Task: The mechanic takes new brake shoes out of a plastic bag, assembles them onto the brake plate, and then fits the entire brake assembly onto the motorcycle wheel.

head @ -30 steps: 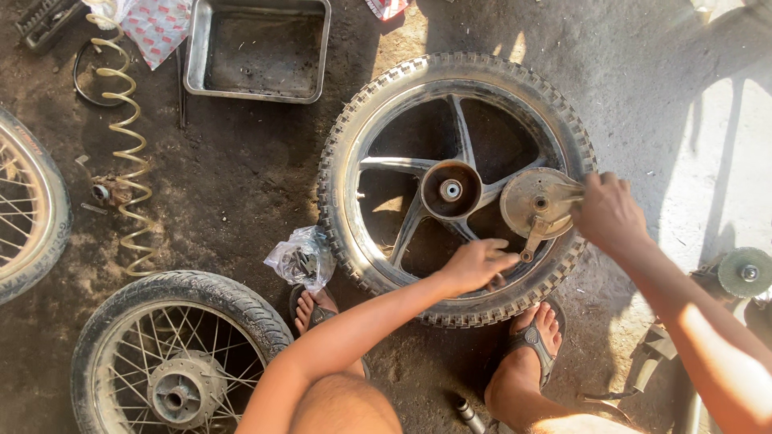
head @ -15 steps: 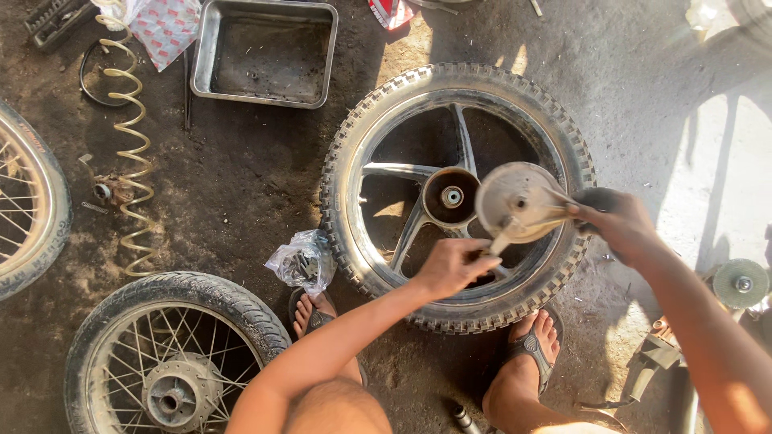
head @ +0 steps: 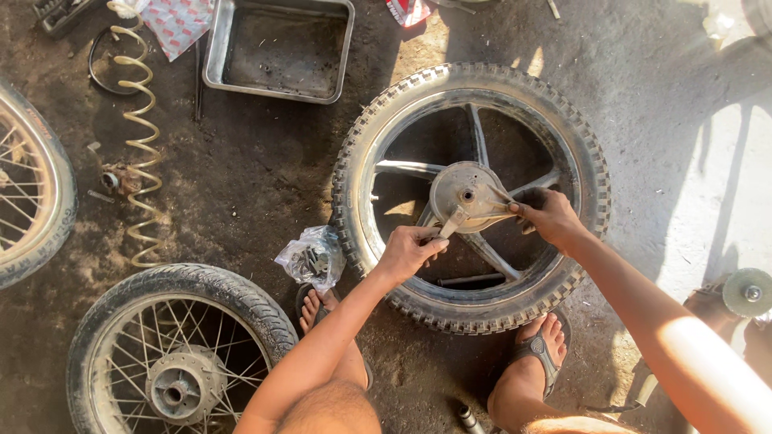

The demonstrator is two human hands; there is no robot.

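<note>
Down on the dirt floor, seen from the head camera, a knobby-tyred cast wheel lies flat, and everything else sits around it. Over the wheel's hub a round metal brake plate rests at the centre of the spokes. The left hand is closed over the plate's lever arm at its lower left edge, fingers curled tight on it. The right hand pinches the plate's right edge between thumb and fingers. Both sandalled feet stand just below the wheel's tyre.

Just left of the wheel, touching its tyre, lies a clear plastic bag of small parts. Further down and left of the wheel lies a spoked wheel, and another spoked wheel is cut by the frame edge far to the left. Above and left of the cast wheel sits a shallow metal tray, with a coiled spring well beyond it to the left.
</note>
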